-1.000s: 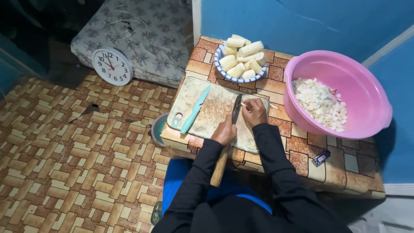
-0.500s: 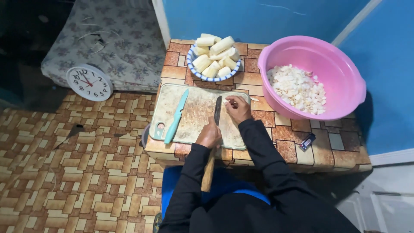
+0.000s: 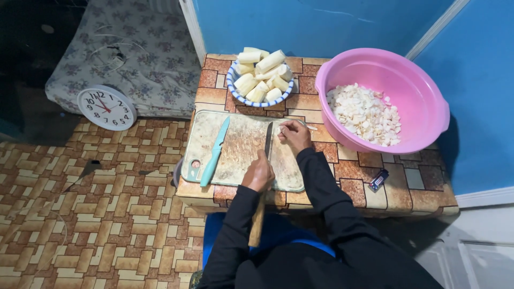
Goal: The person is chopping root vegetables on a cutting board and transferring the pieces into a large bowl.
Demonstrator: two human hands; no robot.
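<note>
Seen from my head, my left hand (image 3: 259, 172) is wrapped tight around the wooden handle of a big knife (image 3: 267, 140), fingers pressed together on the grip, the dark blade running away from me across the cutting board (image 3: 241, 152). My right hand (image 3: 293, 135) rests at the far right of the board, just right of the blade, fingers curled together on a pale piece (image 3: 306, 126) whose end pokes out past them; I cannot tell how much of it I hold. A teal knife (image 3: 215, 151) lies untouched on the left part of the board, well apart from both hands. Beyond the board sits a blue-rimmed plate (image 3: 233, 89) heaped with pale peeled chunks (image 3: 262, 75). To the right stands a pink basin (image 3: 425, 101) with white chopped bits (image 3: 365, 113) inside. All this is on a tiled table (image 3: 353, 174), with a small lighter (image 3: 378, 180) near its right front. Far left, a round clock (image 3: 106, 108) leans by a flowered mattress (image 3: 134, 53) on the patterned floor (image 3: 96, 214).
</note>
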